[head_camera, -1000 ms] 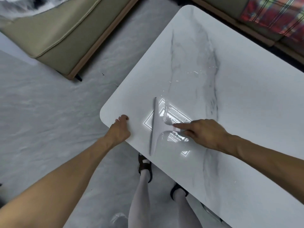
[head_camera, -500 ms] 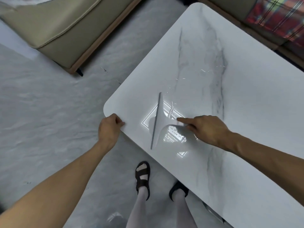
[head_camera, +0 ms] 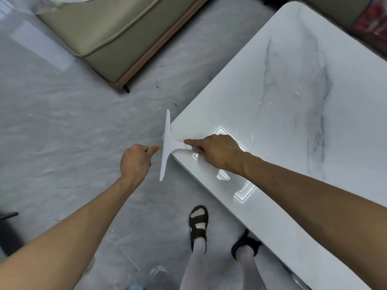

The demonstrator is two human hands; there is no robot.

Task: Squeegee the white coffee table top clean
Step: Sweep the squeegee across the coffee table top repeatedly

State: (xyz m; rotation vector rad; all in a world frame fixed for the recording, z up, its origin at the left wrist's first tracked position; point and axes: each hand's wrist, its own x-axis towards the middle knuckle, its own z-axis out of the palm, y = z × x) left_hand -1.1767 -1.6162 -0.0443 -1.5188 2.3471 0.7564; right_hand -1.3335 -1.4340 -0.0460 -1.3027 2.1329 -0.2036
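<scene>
The white marble-veined coffee table [head_camera: 297,65] fills the right side of the head view. My right hand [head_camera: 217,152] grips the handle of a white squeegee [head_camera: 166,145], index finger stretched along it. The blade stands at the table's near-left corner edge, its lower half hanging past the edge over the floor. My left hand [head_camera: 136,160] is off the table just left of the blade, fingers curled, thumb tip touching or nearly touching the blade. A few thin water streaks [head_camera: 265,103] glint farther up the top.
A beige sofa [head_camera: 109,32] stands on the grey floor at upper left. A second seat with a red plaid cloth [head_camera: 370,19] borders the table's far right. My feet in dark sandals [head_camera: 198,225] stand by the table's near edge.
My right hand has pulled the squeegee left across the top to the corner edge. My left hand has let go of the table edge and now sits beside the blade.
</scene>
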